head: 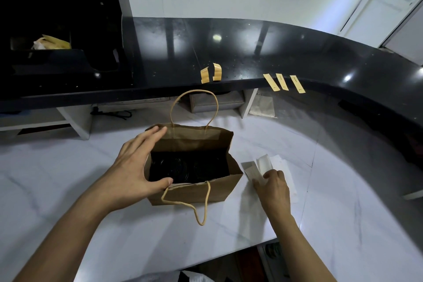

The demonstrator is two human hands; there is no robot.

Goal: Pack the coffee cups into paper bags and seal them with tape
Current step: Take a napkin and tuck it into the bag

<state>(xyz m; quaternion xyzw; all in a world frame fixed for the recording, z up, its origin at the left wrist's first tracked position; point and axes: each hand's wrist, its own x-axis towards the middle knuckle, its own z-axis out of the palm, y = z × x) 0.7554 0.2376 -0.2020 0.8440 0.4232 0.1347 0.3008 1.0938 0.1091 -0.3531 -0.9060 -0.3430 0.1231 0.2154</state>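
Observation:
A brown paper bag (194, 192) with twine handles stands open on the white counter. Inside it the dark lids of two cups (175, 168) show dimly. My left hand (135, 165) spans the bag's left side, fingers stretched to the far rim and thumb on the near rim. My right hand (272, 188) is just right of the bag and pinches white paper napkins (263, 165) lying on the counter. Several tan tape strips (283, 81) hang from the front edge of the raised black counter, and two more curled tape strips (211, 73) sit left of them.
The raised black counter (251, 48) curves from the left round to the right behind the white worktop (114, 236). White cabinets stand beyond it. A dark unit with paper scraps (51, 42) fills the far left. The worktop's near edge runs close on the lower right.

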